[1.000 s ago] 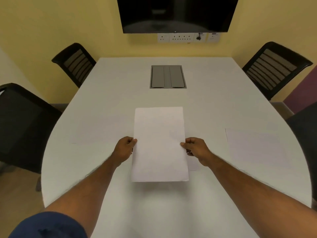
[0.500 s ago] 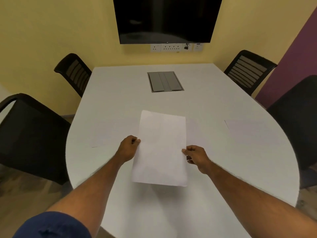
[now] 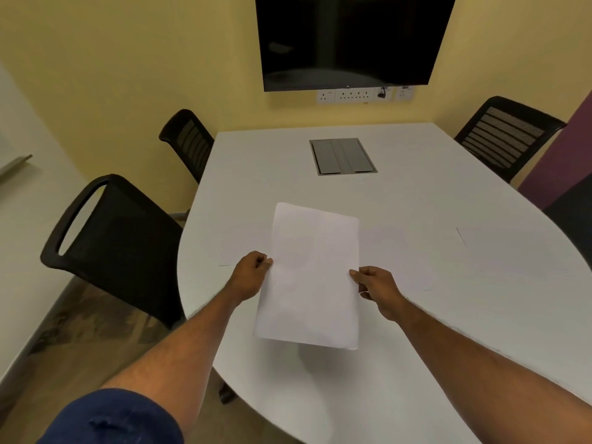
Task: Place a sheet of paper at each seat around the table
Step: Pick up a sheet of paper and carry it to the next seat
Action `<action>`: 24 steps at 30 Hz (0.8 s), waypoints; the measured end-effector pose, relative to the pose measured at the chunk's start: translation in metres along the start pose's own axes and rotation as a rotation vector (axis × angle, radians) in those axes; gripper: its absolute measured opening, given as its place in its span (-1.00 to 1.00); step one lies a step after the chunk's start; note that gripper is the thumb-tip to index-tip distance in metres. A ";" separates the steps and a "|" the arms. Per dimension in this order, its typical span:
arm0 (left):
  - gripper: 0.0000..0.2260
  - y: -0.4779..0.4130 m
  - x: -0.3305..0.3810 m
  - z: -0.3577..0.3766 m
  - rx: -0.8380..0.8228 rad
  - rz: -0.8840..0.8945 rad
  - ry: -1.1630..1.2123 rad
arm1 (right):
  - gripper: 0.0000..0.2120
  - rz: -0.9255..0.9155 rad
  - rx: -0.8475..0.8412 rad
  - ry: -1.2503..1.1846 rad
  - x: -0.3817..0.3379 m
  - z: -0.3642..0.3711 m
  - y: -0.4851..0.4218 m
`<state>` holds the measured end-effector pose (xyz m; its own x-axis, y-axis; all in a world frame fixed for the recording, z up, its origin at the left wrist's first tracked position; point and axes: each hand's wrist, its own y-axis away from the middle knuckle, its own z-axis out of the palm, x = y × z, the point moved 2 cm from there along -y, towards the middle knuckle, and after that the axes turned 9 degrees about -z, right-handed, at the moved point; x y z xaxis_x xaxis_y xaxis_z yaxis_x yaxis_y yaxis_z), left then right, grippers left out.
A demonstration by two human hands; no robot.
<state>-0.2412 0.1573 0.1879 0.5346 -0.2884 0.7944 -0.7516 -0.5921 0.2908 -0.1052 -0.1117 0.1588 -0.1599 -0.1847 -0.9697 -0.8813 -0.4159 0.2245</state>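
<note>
A person's left hand (image 3: 251, 276) and right hand (image 3: 378, 287) each pinch a side edge of a white sheet of paper (image 3: 312, 277), held just above the white table (image 3: 416, 363) at centre frame. Another sheet (image 3: 512, 251) lies flat at right; black chairs (image 3: 128, 241) stand at left and upper right.

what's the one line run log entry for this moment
hands: left + right hold paper stack | above table | sheet placed right

White rounded table (image 3: 416, 200): smooth, matt top. White paper sheet (image 3: 312, 277): matt, faintly creased. Black mesh-backed chair (image 3: 503, 139). Grey hatch (image 3: 342, 155): brushed-metal look. Black wall screen (image 3: 349, 40): glossy.
</note>
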 end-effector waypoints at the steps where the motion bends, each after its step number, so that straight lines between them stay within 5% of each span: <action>1: -0.74 -0.001 -0.003 -0.006 -0.002 0.002 -0.009 | -0.82 -0.012 0.003 0.009 -0.002 0.006 0.001; 24: -0.74 -0.161 -0.064 -0.220 -0.209 0.143 -0.020 | -0.80 -0.104 0.288 -0.009 -0.055 0.250 -0.037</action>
<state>-0.2395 0.4362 0.2075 0.4229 -0.3740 0.8254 -0.8827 -0.3762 0.2817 -0.1751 0.1365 0.1793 -0.0652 -0.1458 -0.9872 -0.9827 -0.1625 0.0889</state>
